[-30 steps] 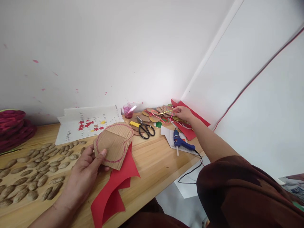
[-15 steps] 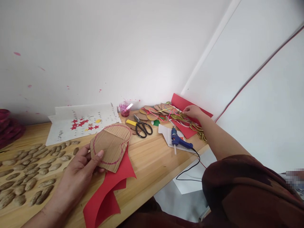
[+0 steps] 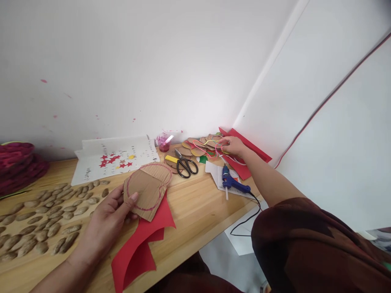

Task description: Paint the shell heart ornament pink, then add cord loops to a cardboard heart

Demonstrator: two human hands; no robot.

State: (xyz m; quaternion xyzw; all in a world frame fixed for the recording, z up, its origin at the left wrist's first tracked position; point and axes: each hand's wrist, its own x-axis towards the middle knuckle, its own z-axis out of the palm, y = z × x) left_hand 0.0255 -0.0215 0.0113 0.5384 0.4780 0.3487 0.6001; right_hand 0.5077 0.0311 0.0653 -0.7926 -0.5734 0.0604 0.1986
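My left hand is closed on a piece of cardboard, thumb on top. A heart outline is drawn on it in pinkish purple. Beneath it, red paper with cut edges hangs toward the table's front. At the back right, my right hand has its fingers bent down into a tangle of coloured cords. What lies between those fingertips is hidden. Cut cardboard pieces lie under and beside the cords. Red paper is behind the right hand.
Black-handled scissors and a yellow-handled tool lie mid-table. A blue glue gun rests near the right edge, its cable hanging down. Peanuts, a paper with stars, and a cup of red liquid are also there.
My right hand has moved left over the coloured cords. The gold cord that lay below it is no longer seen there. My left hand still holds the cardboard; the view has turned slightly left.
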